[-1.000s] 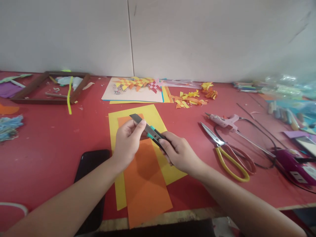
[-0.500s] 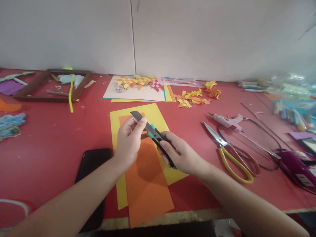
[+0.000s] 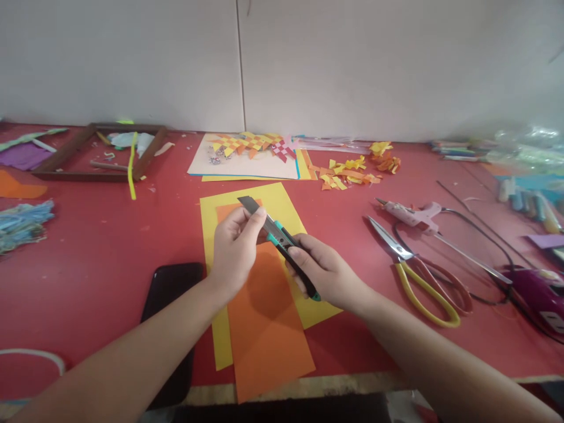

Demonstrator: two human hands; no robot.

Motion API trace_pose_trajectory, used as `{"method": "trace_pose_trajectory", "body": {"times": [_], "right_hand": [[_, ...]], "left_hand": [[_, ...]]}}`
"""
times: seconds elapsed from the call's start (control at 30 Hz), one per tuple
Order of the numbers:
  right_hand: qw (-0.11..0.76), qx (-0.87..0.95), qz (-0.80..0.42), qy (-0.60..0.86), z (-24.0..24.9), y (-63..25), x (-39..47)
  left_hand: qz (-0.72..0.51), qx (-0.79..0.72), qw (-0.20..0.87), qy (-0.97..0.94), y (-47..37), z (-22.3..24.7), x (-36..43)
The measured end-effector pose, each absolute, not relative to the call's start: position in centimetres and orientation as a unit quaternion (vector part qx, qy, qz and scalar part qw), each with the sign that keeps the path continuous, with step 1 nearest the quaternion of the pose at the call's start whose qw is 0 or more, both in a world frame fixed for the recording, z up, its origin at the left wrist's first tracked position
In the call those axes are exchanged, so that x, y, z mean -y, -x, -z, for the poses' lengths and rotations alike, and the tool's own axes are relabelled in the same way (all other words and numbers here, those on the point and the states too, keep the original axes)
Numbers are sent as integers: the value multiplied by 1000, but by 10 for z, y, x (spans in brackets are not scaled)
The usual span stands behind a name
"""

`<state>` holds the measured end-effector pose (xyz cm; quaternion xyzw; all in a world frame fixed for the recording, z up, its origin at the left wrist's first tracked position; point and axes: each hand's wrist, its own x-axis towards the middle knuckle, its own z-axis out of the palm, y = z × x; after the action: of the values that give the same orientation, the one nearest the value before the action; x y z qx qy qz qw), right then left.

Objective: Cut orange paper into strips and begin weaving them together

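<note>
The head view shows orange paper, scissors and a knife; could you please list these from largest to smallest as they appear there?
1. Orange paper
2. Scissors
3. Knife, partly covered, but visibly slimmer than the scissors

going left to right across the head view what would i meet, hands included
Blue stringy bundle → black phone → left hand → utility knife → right hand → scissors → purple box.
</note>
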<state>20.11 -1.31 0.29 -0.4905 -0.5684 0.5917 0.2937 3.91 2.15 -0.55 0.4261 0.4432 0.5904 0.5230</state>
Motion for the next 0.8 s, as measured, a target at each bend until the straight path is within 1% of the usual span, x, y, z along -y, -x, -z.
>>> {"method": "trace_pose_trajectory", "body": {"times": [0.07,0.13,0.27,0.47,0.63,0.8], "right_hand": [[306,547,-639,446,-2,-201,13],[312,550,-650,422,-1,-202,14],[304,579,-625,426,-2,-204,15],[309,578,-592,469,-4,-203,15],[313,580,-589,468,-6,-203,16],[317,576,-597,459,-6,-203,18]], "left_hand": [[-601,-443,513,-423,-38,4,-24],[-602,-452,510,-416,-37,3,-25],[-594,-461,515,-412,-36,2,-25],[-595,-460,526,-396,-38,3,-23],[-584,-467,539,-387,-37,5,-22],[-587,-461,528,-405,-34,4,-21]]}}
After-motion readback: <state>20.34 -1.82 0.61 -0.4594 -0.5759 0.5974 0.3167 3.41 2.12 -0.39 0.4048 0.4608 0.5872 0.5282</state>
